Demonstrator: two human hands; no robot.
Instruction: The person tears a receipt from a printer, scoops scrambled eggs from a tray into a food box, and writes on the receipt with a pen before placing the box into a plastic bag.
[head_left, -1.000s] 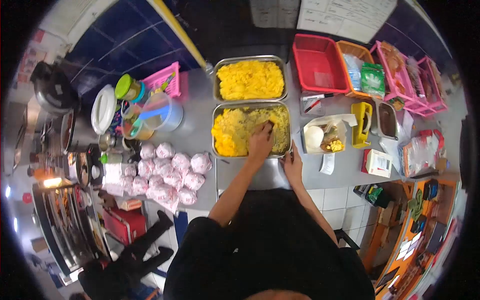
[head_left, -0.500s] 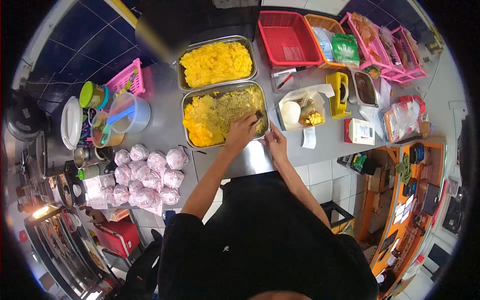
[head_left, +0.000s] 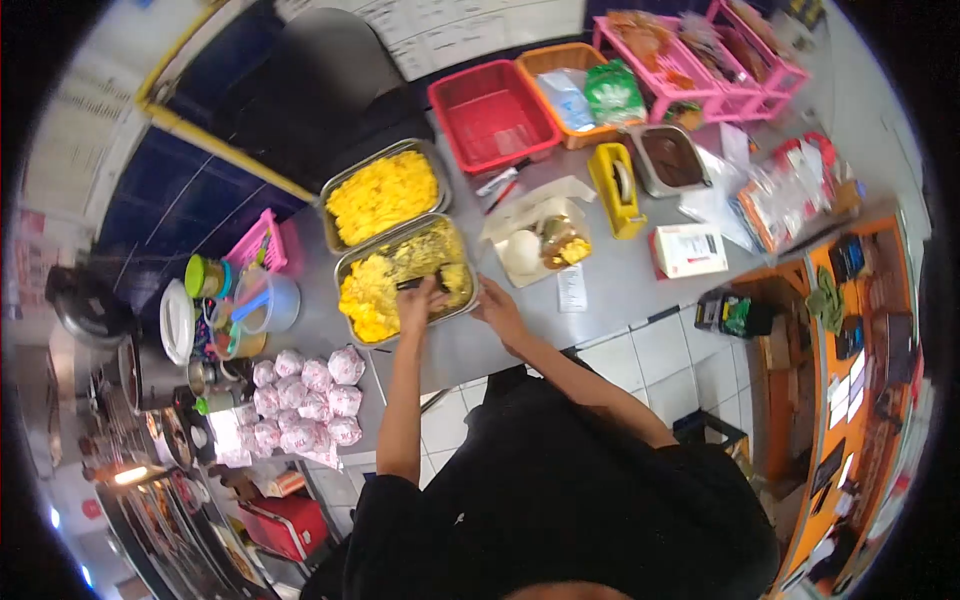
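Observation:
My left hand is closed round a dark utensil over the nearer metal tray. Yellow scrambled egg is heaped at the tray's left side, with a thinner layer elsewhere. At the tray's right edge is my right hand, its fingers bent against the rim. Behind stands a second metal tray full of yellow egg. An opened paper box to the right holds a white mound and some egg.
Wrapped white packets sit at the left, near plastic tubs. Red and orange baskets stand at the back, pink baskets further right. A yellow tape dispenser and a small box lie on the right.
The head view has turned and shifted, so the trays appear further left. My left hand with the utensil has moved from the tray's right part toward its middle, nearer the heaped egg.

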